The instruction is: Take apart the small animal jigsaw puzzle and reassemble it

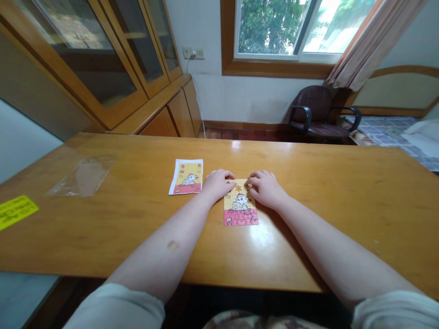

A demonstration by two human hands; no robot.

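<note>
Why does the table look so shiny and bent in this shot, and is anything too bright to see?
Head view: window daylight glares off the wooden table, with bright patches just below the puzzle and at the far edge; the panes are partly washed out; the wide lens bows the table edges and cabinet; both hands stay reasonably sharp.

One table (137, 219) carries one puzzle (240, 208), with one picture card (187, 176) at its 10 o'clock, one clear bag (84, 176) and one yellow label (15, 210) at 9. Two hands rest there: left (216, 183), right (265, 187). One chair (317, 114) stands at 1.
</note>
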